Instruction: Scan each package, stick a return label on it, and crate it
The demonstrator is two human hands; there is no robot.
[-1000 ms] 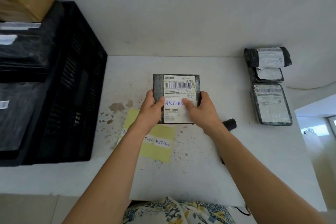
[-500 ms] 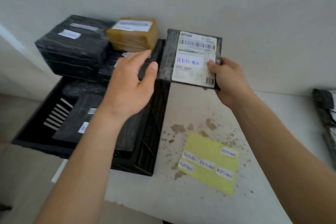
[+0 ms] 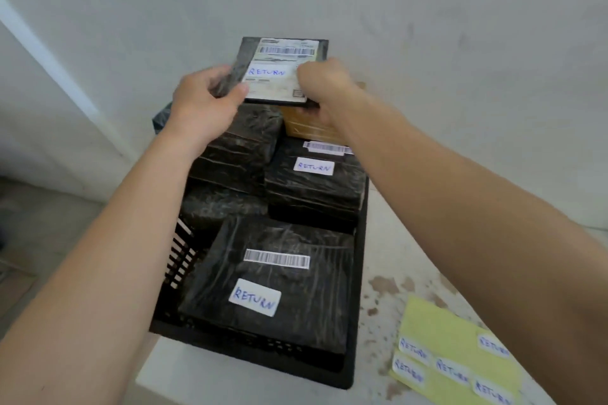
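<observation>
A flat black package (image 3: 283, 59) with a white shipping label and a handwritten RETURN sticker is held above the far end of the black crate (image 3: 357, 332). My left hand (image 3: 205, 99) grips its left edge and my right hand (image 3: 324, 80) grips its right side. Below it the crate holds several black wrapped packages, two with RETURN stickers: a near package (image 3: 283, 286) and a middle package (image 3: 316, 181). A brown box (image 3: 309, 128) sits at the crate's far right, mostly hidden by my right hand.
A yellow backing sheet (image 3: 441, 335) with several RETURN stickers lies on the stained white table (image 3: 388, 293) to the right of the crate. A pale wall stands close behind. The floor drops away on the left.
The package was lifted off the table, carried left and now hangs over the crate's far end. My left hand went from reaching for it to gripping its left edge.
</observation>
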